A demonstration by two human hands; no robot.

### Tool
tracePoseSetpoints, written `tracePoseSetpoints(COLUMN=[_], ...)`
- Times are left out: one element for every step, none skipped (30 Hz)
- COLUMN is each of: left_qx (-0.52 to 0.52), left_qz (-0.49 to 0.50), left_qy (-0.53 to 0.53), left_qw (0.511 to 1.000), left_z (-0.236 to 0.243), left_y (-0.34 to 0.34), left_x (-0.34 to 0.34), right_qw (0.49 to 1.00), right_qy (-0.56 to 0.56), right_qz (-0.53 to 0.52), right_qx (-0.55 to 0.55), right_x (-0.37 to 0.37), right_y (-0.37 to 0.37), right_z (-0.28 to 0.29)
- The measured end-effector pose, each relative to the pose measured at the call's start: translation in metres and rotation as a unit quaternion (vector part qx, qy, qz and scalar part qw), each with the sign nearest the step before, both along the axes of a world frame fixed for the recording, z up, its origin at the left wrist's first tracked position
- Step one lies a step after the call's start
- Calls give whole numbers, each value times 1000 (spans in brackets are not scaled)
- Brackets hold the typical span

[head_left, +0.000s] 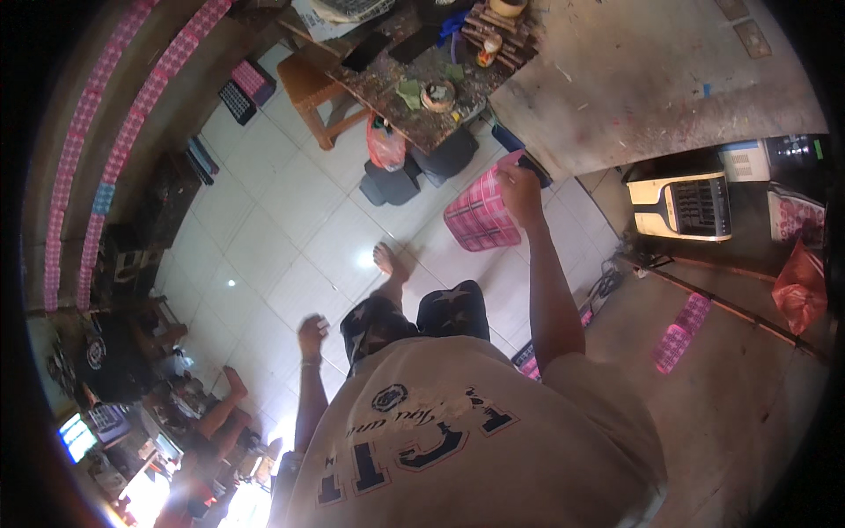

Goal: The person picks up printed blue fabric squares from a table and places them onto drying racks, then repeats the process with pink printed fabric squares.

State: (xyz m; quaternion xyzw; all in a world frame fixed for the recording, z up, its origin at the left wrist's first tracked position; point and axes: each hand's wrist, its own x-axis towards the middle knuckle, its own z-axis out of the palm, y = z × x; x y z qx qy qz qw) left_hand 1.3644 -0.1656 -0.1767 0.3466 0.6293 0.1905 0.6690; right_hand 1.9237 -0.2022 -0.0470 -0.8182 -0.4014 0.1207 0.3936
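Note:
My right hand (521, 195) is closed on the upper edge of a pink plaid piece of sheet material (482, 211), which hangs at my right front above the tiled floor. The piece is soft-looking and slightly bent, with dark and white lines crossing it. My left hand (312, 338) hangs low at my left side, away from any furniture, its fingers curled. Something small and white (323, 326) shows at those fingers, too small to name. One bare foot (384, 260) is forward on the floor.
Ahead are a cluttered worktable (422, 123), a wooden stool (308, 84) and a large board (616, 97). Dark bundles (392, 183) lie beneath the table. A cream-coloured case (682, 207) stands right. Pink patterned strips (132, 132) line the left; people (224, 422) sit lower left.

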Motion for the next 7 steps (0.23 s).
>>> tracePoseSetpoints(left_qx=[56,111,137,162,155,147,139], left_qz=[-34,-70,-96,-116,-100,-87,-74], left_qy=[6,9,19,32,22,13,4], left_qw=[998,991,986,979,983,985,987], left_z=[32,56,91,116,124,130,133], left_y=[44,82,118,139,145,151,157], left_x=[22,43,73,96,106,114,120], right_qw=[999,997,985,964,946,923,895], right_qy=[-34,53,138,224,269,314,358], right_qz=[-6,-46,-88,-122,-143,-166,-188], right_qx=[6,29,52,73,112,151,188], right_x=[9,16,22,26,30,35,39], right_y=[17,32,47,64,78,90,99], right_z=[0,6,15,18,16,12,7])
